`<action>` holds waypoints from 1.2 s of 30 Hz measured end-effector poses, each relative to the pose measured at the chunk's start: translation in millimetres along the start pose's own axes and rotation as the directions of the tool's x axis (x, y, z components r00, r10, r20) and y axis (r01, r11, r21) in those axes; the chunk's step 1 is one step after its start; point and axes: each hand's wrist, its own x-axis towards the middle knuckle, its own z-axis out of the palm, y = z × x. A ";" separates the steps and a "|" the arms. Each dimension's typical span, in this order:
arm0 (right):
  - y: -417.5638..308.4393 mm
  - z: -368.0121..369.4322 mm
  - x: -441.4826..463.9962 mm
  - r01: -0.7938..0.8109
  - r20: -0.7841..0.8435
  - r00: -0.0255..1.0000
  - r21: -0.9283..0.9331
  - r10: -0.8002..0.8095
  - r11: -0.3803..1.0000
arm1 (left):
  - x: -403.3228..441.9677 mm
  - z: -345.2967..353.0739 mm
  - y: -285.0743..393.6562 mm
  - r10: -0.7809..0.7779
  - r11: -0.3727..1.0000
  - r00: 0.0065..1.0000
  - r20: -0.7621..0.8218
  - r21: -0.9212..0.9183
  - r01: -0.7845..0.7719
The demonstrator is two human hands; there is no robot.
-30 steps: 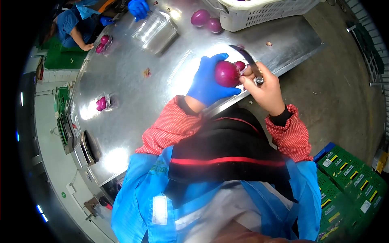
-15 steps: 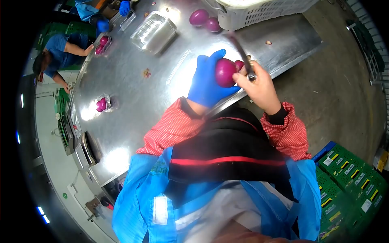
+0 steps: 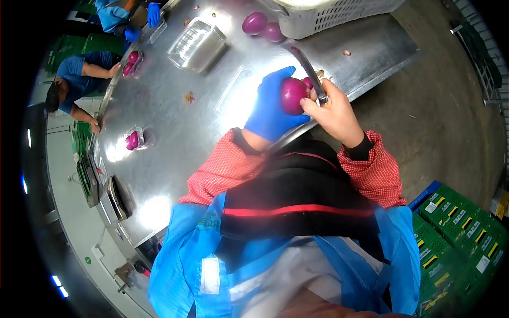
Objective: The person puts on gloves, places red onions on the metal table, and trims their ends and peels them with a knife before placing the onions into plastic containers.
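My left hand [image 3: 265,108], in a blue glove, is wrapped round a shiny red onion [image 3: 292,96] near the table's front edge. My bare right hand [image 3: 336,114] grips a knife [image 3: 307,68], its dark blade pointing up and away from me. The thumb of that hand rests against the onion's right side. Just behind it shows part of another red onion [image 3: 307,82], mostly hidden by the first onion and my fingers. Dry skin scraps [image 3: 319,73] lie beyond the right hand.
On the metal table [image 3: 169,127] are a stack of clear plastic trays [image 3: 197,45], red onions [image 3: 255,24] beside a white basket [image 3: 339,18], and trays with onions [image 3: 132,140] at left. Co-workers [image 3: 79,79] stand across the table. Green crates [image 3: 461,222] are at lower right.
The knife blade has swung closer to upright-left and lower against the onion's far side. My right hand has shifted slightly left; the left hand keeps its hold. The view has moved a little.
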 end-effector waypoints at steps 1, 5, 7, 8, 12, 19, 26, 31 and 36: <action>0.2 -1.3 -0.5 -0.030 0.005 1.000 0.035 0.030 0.999 | -0.6 -2.1 -3.4 -0.057 0.997 0.996 0.074 -0.038 0.060; 11.6 -10.6 -2.2 -0.218 0.093 0.975 0.277 0.200 0.936 | -4.8 -8.3 -3.1 0.033 0.984 0.992 0.121 -0.177 -0.011; 8.5 -10.5 -2.2 -0.180 0.069 0.983 0.294 0.167 0.939 | -6.0 -6.5 -0.5 0.009 0.985 0.997 0.071 -0.175 0.004; 6.3 -9.4 -1.7 -0.159 0.057 0.987 0.301 0.149 0.940 | -5.9 -6.0 0.7 -0.001 0.985 0.999 0.045 -0.173 0.009; 1.1 0.1 -4.1 0.010 -0.024 1.000 0.068 -0.008 0.998 | -4.0 -5.8 7.3 0.079 0.997 0.996 -0.029 -0.004 -0.079; 11.7 -11.1 -2.7 -0.198 0.089 0.980 0.392 0.177 0.898 | -6.8 -2.1 1.7 0.030 0.991 0.998 -0.055 -0.131 -0.037; 0.4 -5.6 -5.6 -0.009 0.031 0.999 0.016 0.009 1.000 | -8.5 4.0 0.2 0.105 0.993 0.989 -0.107 -0.035 -0.109; 4.9 -7.4 -3.3 -0.132 0.062 0.991 0.272 0.120 0.953 | -9.5 5.7 -4.5 0.094 0.992 0.985 -0.141 -0.068 -0.105; -5.8 0.0 -10.5 -0.101 0.015 0.995 0.149 0.100 0.984 | -9.0 6.9 4.9 0.142 0.990 0.973 -0.183 0.043 -0.136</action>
